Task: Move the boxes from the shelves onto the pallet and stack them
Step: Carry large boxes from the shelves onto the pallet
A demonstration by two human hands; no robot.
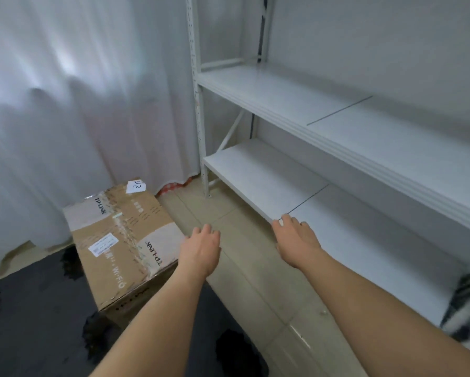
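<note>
Left hand and right hand outstretched (palms down), fingers relaxed, holding nothing

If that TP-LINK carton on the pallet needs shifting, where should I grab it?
Grip the cardboard box by its two long side faces, one hand each, coming from its near short end by the left hand. It lies flat, long and taped shut, with no handles visible, so palms low on opposite sides probably hold best.

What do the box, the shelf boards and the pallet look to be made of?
Box: brown corrugated cardboard, matte, taped seams and paper labels. Shelf boards: smooth white panels, probably painted metal or laminate; uprights perforated, likely steel. Pallet: dark, slightly glossy with cut-outs, probably plastic.
</note>
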